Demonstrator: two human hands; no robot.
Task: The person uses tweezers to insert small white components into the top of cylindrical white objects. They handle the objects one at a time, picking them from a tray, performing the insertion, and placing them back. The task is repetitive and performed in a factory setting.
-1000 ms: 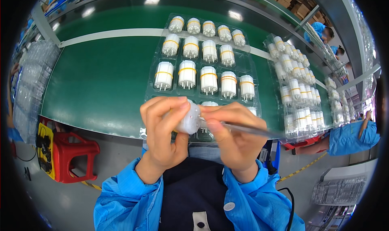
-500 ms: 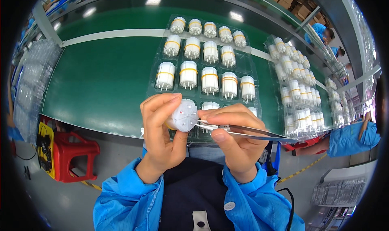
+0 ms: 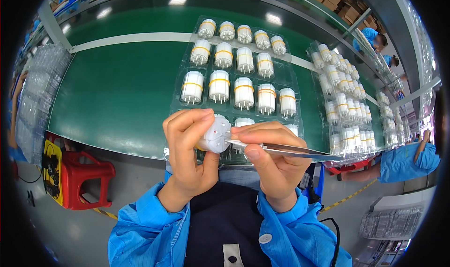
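My left hand is closed round a white cylindrical plastic part, its end face turned up and to the right. A yellow-orange band shows partly at its lower side. In my right hand is a pair of metal tweezers, pinched between thumb and fingers. Their tips touch or nearly touch the right side of the part's end face; whether they grip anything is too small to tell. Just beyond my hands lies a clear plastic tray with rows of similar white parts, each with an orange band and short pins.
More filled trays stand to the right along the green table. Stacked clear trays are at the left edge. A red stool stands on the floor at left. A person in blue sits at right.
The tips of the tweezers have come closer together at the part's end face. Both hands and the white part have shifted very slightly to the right.
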